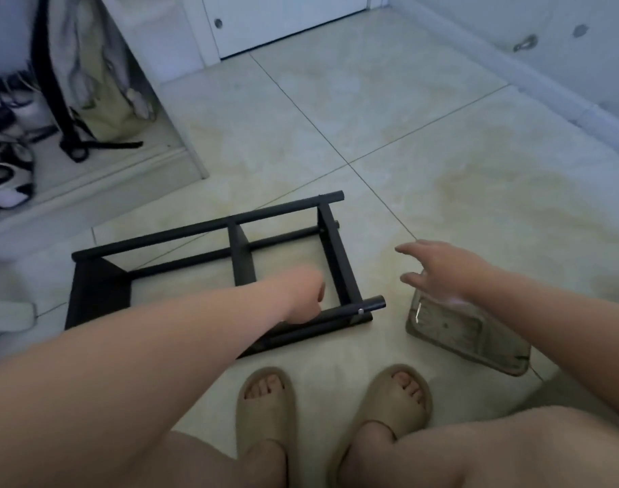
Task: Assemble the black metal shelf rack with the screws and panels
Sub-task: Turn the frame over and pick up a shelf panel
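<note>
Item: black metal shelf rack (209, 225), one, lying on its side on the tiled floor (406, 135) in front of a seated person. Left hand (306, 294) is clenching round the rack's nearest tube (373, 303), fingers curling under it. Just right of the grip, one silver screw (360, 311) is showing near the tube's end. Finish is reading as matt black throughout. Long round tubes: four, running left and right of the grip. Flat panels (242, 257): three, crossing between the tubes; one is sitting just beyond the grip, one right of it, one at the far left end. Right hand (445, 267) is hovering released, fingers spread, well right of the grip and apart from the rack. Directly under it, one clear plastic bag (470, 334) is lying on the floor; contents too blurred to tell. Sandals (265, 399): two, beige, being worn, nearer the person than the grip.
</note>
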